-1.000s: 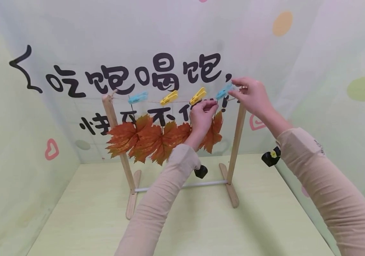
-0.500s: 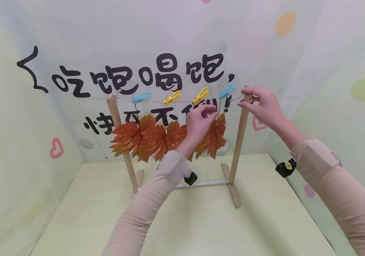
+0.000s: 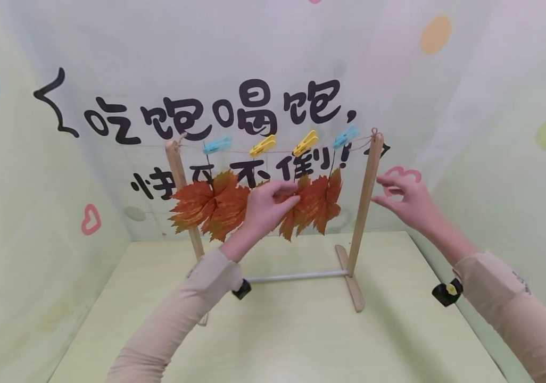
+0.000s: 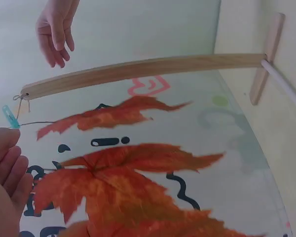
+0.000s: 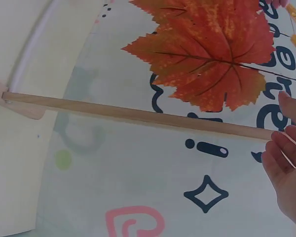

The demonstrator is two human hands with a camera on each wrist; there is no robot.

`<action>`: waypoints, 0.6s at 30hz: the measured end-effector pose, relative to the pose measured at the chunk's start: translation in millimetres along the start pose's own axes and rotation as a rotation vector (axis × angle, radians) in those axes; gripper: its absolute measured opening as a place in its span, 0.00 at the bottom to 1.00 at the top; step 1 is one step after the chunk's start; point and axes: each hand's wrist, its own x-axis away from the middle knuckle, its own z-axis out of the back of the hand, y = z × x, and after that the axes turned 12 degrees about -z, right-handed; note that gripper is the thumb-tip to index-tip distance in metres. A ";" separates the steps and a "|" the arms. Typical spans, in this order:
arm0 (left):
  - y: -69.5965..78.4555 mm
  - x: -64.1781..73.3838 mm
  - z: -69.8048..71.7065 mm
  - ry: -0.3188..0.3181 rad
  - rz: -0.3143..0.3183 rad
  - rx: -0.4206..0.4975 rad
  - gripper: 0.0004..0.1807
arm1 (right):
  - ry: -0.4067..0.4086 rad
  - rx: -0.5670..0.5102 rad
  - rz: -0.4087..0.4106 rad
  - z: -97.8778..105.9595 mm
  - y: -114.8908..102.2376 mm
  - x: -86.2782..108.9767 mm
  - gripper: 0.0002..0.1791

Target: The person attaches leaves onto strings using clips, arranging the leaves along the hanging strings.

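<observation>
My left hand (image 3: 267,208) is in front of the hanging orange maple leaves (image 3: 327,199), its fingers loosely bent and holding nothing. Just right of the wooden post (image 3: 366,207), my right hand (image 3: 409,203) is also without anything in its grasp, thumb and fingers apart. Two blue clothespins (image 3: 346,136) sit at the outer spots on a thin twine (image 3: 280,151), with two yellow clothespins (image 3: 305,143) between them. The leaves dangle by dark stems below the pins. In the right wrist view, one broad leaf (image 5: 212,59) shows its veins. My left hand hides part of the middle leaves.
The twine runs between two wooden posts, the left post (image 3: 177,167) partly behind leaves. A white rod (image 3: 297,276) joins them low down, and a wooden foot (image 3: 355,292) rests on the pale table (image 3: 292,340). Behind hangs a printed wall cloth (image 3: 196,42).
My right hand let go of the right blue clothespin and moved right and down past the post. My left hand left the stem below that pin and dropped left.
</observation>
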 end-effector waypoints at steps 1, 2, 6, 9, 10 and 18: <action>-2.9 5.8 5.7 -0.018 -0.002 -0.029 0.13 | -0.008 -0.004 -0.013 -2.0 5.2 3.0 0.25; -6.2 11.7 11.5 -0.035 -0.005 -0.059 0.13 | -0.013 -0.006 -0.017 -3.8 10.4 5.6 0.25; -20.9 36.7 34.8 -0.060 -0.002 -0.148 0.13 | -0.015 -0.019 -0.014 -9.7 30.1 15.2 0.24; -31.8 56.8 49.1 -0.052 0.033 -0.171 0.14 | -0.015 -0.017 -0.036 -13.0 45.9 24.8 0.24; -35.5 63.9 52.9 -0.047 0.050 -0.171 0.14 | -0.017 -0.013 -0.040 -14.4 51.5 28.2 0.24; -61.1 121.6 80.1 -0.095 0.167 -0.249 0.15 | 0.008 0.036 -0.038 -34.5 90.7 57.3 0.24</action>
